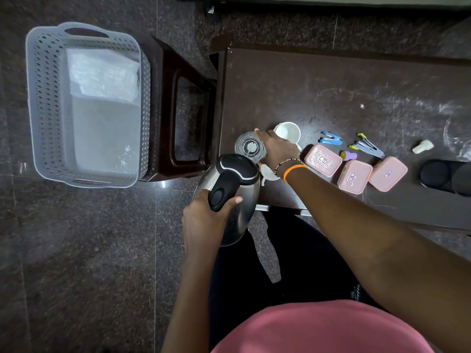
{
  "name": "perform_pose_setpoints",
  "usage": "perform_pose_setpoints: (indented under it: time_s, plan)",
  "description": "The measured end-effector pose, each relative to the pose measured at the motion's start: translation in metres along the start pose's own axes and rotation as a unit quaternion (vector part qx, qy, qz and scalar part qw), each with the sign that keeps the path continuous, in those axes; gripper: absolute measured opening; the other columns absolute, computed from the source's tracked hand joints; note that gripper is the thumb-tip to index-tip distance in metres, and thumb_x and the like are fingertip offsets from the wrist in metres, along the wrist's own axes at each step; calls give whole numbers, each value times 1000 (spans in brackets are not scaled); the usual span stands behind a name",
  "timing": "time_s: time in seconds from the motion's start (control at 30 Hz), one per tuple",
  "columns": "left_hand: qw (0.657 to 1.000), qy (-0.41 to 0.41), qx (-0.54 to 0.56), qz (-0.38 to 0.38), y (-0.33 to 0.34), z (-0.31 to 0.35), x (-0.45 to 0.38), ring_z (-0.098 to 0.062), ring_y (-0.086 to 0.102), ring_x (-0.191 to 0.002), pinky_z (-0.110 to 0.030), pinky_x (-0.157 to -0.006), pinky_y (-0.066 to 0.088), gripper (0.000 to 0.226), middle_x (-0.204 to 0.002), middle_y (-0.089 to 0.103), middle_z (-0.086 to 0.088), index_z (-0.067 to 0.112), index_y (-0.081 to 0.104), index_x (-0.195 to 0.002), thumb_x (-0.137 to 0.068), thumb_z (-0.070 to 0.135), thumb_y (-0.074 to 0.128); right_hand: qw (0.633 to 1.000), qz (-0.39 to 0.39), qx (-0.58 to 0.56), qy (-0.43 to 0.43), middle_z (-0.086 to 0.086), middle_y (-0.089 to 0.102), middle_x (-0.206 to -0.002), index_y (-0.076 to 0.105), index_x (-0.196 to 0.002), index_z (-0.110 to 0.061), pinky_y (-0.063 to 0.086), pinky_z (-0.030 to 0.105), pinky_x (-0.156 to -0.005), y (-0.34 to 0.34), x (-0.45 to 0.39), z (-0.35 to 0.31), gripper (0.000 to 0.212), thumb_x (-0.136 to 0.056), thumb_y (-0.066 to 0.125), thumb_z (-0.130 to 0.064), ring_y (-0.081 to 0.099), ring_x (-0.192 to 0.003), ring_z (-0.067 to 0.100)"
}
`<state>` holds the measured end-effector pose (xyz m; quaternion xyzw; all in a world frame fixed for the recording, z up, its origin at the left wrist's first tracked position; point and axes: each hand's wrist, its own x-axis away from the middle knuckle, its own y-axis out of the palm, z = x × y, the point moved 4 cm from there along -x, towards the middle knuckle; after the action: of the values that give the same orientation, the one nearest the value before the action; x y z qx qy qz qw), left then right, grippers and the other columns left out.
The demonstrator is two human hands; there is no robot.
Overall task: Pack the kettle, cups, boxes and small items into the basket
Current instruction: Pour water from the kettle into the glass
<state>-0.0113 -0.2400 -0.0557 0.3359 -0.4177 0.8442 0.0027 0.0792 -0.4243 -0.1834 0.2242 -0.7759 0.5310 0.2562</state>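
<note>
Left hand [204,215] wrapped around the handle of the kettle [229,197], held off the bench [331,93] edge; likely next, carry it left to the empty-looking basket [43,110] on a stool [188,108]. Right hand [276,146] rests curled over a glass cup [248,147]; grip uncertain. Pink boxes [355,175] carry labels, illegible.

Dark speckled stone floor [89,238] in large tiles with thin pale joints, a soft sheen of light on it at the left. A dark brown plastic stool [183,110] stands just beside a dark, scuffed and scratched counter [318,93]. A pale ledge [331,0] runs along the top edge
</note>
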Motion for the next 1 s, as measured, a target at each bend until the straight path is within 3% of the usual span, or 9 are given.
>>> perform_pose_setpoints:
  time_s: [0.33,0.8,1.0]
  plan:
    - [1000,-3,-1,-2,1,2,0,-23,57,-66,-28,-59,38,49,-61,52,9,21,47,-69,-62,65,66,1000,-1,-7,1,6,52,-130,30,-141,-26,53,47,-76,0,1,0,80,-74,72,-22,62,-105,38]
    - [1000,-28,10,1,1,3,-3,-23,62,-70,-29,-62,46,49,-67,63,3,20,54,-70,-62,66,67,1000,1,-13,2,5,52,-132,30,-142,-27,53,47,-76,0,2,0,82,-73,73,-22,62,-106,38]
    - [999,-35,-5,-2,0,6,-4,-27,63,-75,-39,-70,54,51,-72,65,0,18,56,-73,-63,66,67,1000,4,-14,1,6,52,-132,30,-142,-26,52,48,-77,-1,3,0,81,-73,73,-20,61,-107,39]
